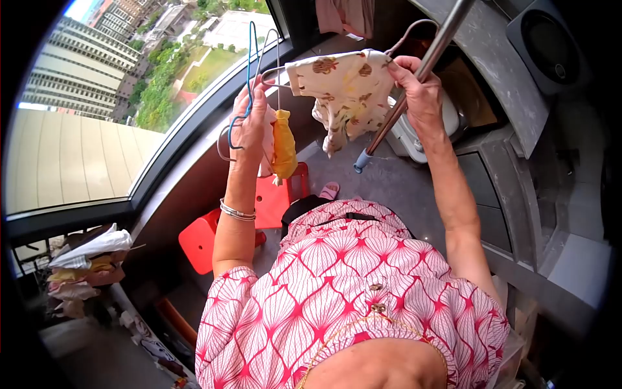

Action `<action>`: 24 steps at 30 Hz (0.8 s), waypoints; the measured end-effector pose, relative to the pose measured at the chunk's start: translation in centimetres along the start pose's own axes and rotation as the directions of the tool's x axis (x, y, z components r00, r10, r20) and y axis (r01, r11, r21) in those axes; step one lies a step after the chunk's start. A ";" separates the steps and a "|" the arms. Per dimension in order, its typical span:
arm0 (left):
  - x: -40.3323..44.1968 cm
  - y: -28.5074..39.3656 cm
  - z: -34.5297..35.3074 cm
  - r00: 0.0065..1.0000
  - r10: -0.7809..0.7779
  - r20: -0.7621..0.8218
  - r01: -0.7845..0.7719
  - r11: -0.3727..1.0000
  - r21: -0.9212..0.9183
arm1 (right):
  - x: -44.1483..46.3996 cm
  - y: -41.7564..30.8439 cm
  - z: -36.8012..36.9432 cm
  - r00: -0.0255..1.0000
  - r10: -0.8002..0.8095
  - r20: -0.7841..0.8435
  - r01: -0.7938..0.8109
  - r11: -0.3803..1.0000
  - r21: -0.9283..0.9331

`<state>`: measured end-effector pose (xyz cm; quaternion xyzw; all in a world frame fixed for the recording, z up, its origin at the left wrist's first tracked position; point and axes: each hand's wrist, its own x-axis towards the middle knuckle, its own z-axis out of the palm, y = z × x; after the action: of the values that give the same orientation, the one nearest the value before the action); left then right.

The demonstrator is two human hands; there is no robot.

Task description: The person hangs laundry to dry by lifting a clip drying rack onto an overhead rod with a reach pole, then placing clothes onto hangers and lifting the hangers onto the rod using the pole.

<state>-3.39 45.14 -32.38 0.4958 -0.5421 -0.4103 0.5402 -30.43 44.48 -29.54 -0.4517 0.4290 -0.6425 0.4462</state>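
Observation:
My left hand (249, 123) is raised near the window, closed around several thin wire hangers. A blue hanger (250, 71) stands up among them. Beside this hand hangs a small yellow garment (284, 146), with a pale pink one partly hidden behind it. My right hand (421, 97) pinches the shoulder of a small cream shirt (353, 78) with brown and yellow prints. That shirt is on a hanger whose hook (414, 26) curves above my right hand. A metal pole (447, 35) slants through the same hand, its lower end (363, 161) capped in blue.
Red plastic stools (272, 201) stand below my left arm. The window (149, 104) runs along the left side. A white lidded appliance (414, 133) and a grey counter (499, 71) are at the right. Folded cloths (91, 259) lie at the lower left.

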 end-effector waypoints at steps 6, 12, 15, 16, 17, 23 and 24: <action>-0.4 3.7 1.6 0.984 -0.164 0.062 0.175 0.954 -0.243 | 1.3 1.0 0.2 1.000 0.008 0.026 -0.005 0.993 -0.118; 0.3 2.3 0.2 0.968 -0.159 0.194 0.205 0.949 -0.241 | 1.9 1.2 -0.2 0.995 -0.030 0.094 0.048 0.980 -0.195; -0.1 2.7 1.1 0.948 -0.238 0.209 0.280 0.939 -0.198 | 2.3 1.1 -0.7 0.986 0.035 0.163 0.013 0.958 -0.287; -0.1 2.7 1.2 0.938 -0.279 0.207 0.328 0.908 -0.263 | 2.4 0.9 -0.7 0.982 0.053 0.179 0.005 0.951 -0.309; -0.1 2.6 1.2 0.925 -0.319 0.207 0.373 0.869 -0.325 | 2.3 0.9 -0.6 0.984 0.055 0.169 0.000 0.951 -0.311; -0.3 -0.4 -0.2 0.952 -0.182 0.246 0.290 0.796 -0.531 | 1.8 0.6 -2.3 0.980 0.095 0.175 -0.061 0.980 -0.190; -0.7 -0.4 0.0 0.958 -0.169 0.231 0.270 0.801 -0.534 | 1.6 0.6 -2.1 0.979 0.078 0.187 -0.047 0.984 -0.169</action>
<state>-3.39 45.75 -32.88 0.3376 -0.3812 -0.6523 0.5614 -32.66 43.17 -30.29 -0.5332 0.4493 -0.5439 0.4669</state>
